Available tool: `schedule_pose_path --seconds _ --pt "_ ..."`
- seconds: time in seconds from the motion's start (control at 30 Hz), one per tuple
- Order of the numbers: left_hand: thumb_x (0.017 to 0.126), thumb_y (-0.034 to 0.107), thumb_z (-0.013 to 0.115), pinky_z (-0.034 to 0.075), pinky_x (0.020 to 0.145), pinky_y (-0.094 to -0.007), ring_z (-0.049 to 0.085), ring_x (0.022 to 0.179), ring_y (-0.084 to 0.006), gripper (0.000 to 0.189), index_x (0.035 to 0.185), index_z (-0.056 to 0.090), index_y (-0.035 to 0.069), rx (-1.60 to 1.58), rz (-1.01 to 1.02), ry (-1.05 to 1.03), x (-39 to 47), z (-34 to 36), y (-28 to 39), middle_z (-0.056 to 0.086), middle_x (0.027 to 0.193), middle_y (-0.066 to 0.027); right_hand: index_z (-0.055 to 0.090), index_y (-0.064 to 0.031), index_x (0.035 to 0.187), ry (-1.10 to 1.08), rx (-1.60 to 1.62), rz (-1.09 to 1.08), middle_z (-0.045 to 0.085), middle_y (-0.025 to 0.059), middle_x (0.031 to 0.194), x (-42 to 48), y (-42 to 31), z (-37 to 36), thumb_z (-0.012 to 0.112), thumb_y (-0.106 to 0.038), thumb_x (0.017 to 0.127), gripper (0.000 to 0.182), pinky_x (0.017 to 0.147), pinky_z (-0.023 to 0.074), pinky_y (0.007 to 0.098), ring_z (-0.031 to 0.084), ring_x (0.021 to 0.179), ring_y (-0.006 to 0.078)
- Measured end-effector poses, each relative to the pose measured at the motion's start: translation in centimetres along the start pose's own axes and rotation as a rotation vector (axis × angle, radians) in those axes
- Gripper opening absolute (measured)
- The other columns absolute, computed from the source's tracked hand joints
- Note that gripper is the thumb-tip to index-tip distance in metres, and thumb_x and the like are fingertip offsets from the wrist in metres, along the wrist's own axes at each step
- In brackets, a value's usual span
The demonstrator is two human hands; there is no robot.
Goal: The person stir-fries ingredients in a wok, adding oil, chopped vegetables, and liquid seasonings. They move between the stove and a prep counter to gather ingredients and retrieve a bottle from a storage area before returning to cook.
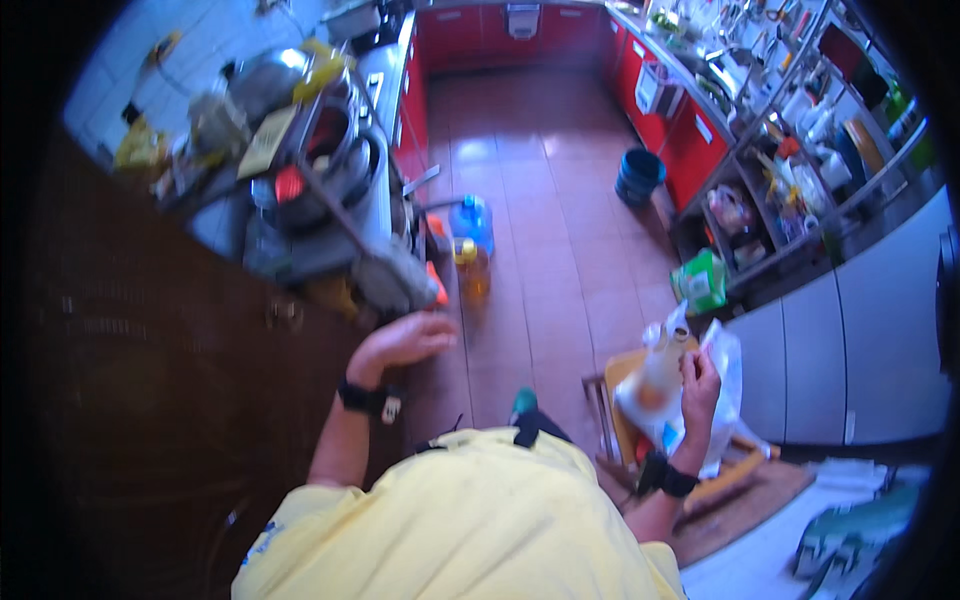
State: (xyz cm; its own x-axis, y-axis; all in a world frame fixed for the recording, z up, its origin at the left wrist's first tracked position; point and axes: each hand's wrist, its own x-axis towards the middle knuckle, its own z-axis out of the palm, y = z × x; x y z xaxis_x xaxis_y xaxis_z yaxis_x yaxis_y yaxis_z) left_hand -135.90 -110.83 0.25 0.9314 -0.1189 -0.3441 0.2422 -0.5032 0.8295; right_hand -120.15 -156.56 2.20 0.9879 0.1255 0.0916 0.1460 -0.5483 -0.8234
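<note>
My right hand [700, 375] has its fingers closed on the upper part of a white plastic bag [656, 375], which hangs over a wooden chair [621, 367] and holds something orange-brown. More white plastic lies beside and below that hand. My left hand [409, 341] is raised over the floor with nothing in it, its fingers together and slightly bent, near a grey cloth or bag [397, 281] on the left rack. Just beyond it on the floor stand a yellow-capped bottle of amber liquid [472, 274] and a blue plastic water jug [472, 221].
A rack with pots [330, 187] and the dark brown door [150, 375] are on the left. A dark blue bucket [639, 178], a green packet [700, 282], crowded shelves [757, 217] and a grey refrigerator [840, 345] line the right. Red cabinets [510, 37] stand beyond the tiled floor.
</note>
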Motion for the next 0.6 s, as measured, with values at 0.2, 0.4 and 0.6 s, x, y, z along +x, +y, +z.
schedule_pose_path --seconds 0.2,0.4,0.6 --pt "0.096 0.029 0.058 0.047 0.089 -0.0289 0.059 0.099 -0.0166 0.036 0.118 0.058 0.001 -0.205 -0.052 0.134 10.3 -7.4 2.2 0.065 0.106 -0.0072 0.061 0.0001 0.092 -0.066 -0.004 -0.125 0.06 0.0113 0.08 18.3 -4.1 6.7 0.06 -0.015 0.091 0.015 0.068 0.0459 0.0339 0.056 0.071 0.0222" --pt "0.096 0.028 0.059 0.049 0.088 -0.0305 0.06 0.102 -0.0187 0.036 0.119 0.057 0.001 -0.31 0.118 0.214 26.7 -15.6 4.0 0.064 0.106 -0.0091 0.059 0.0015 0.091 -0.207 0.013 -0.373 0.056 0.0116 0.077 37.4 -11.4 16.8 0.059 -0.013 0.093 0.014 0.063 0.0444 0.032 0.055 0.069 0.0207" --pt "0.092 0.02 0.064 0.052 0.077 -0.0282 0.064 0.09 -0.0161 0.026 0.113 0.064 0.004 -0.358 0.308 0.379 43.9 -27.8 6.7 0.063 0.107 -0.0078 0.06 0.001 0.089 -0.36 0.112 -0.233 0.058 0.0043 0.075 53.3 -18.2 27.1 0.062 -0.016 0.093 0.017 0.06 0.0451 0.0264 0.054 0.068 0.0095"
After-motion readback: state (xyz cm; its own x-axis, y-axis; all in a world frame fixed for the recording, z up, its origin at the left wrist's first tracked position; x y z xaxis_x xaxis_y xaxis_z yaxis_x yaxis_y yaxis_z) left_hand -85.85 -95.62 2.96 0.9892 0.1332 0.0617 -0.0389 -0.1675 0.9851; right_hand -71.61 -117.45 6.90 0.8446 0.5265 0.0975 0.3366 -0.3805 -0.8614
